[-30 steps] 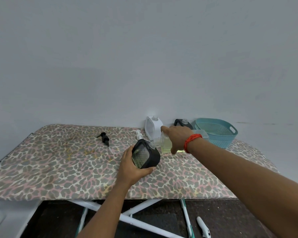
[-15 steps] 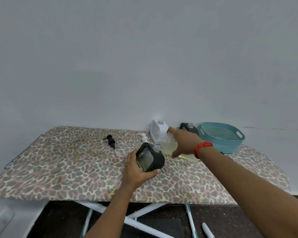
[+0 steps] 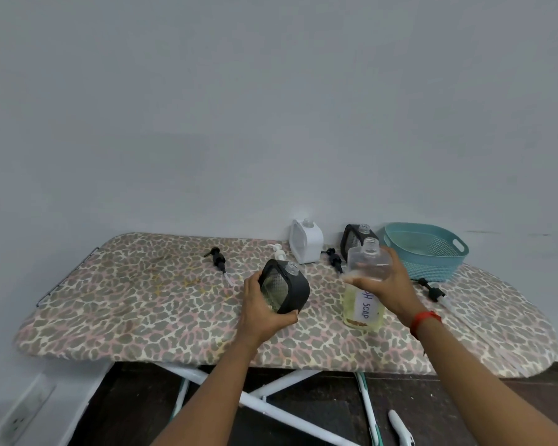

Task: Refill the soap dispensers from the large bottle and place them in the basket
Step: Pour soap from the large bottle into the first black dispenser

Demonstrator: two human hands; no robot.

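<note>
Only one text I can read: a white label (image 3: 365,304) on the bottle (image 3: 350,305), handwritten, running down its side, "H SOAP". The right hand (image 3: 391,284) covers any letters before the H.

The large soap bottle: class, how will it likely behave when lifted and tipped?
The large soap bottle is probably bottom-heavy: yellowish liquid fills only its lower part. Its uncapped neck would likely spill once tilted. Smooth plastic may slip in the right hand.

Both forearms reach forward over the near edge of the ironing board (image 3: 136,320). Near the board's middle, the left hand (image 3: 261,312) curls round a black dispenser (image 3: 285,286). Toward the board's right end, the right hand (image 3: 392,284), a red band (image 3: 425,320) at its wrist, grips the large bottle (image 3: 363,312) high up.
</note>
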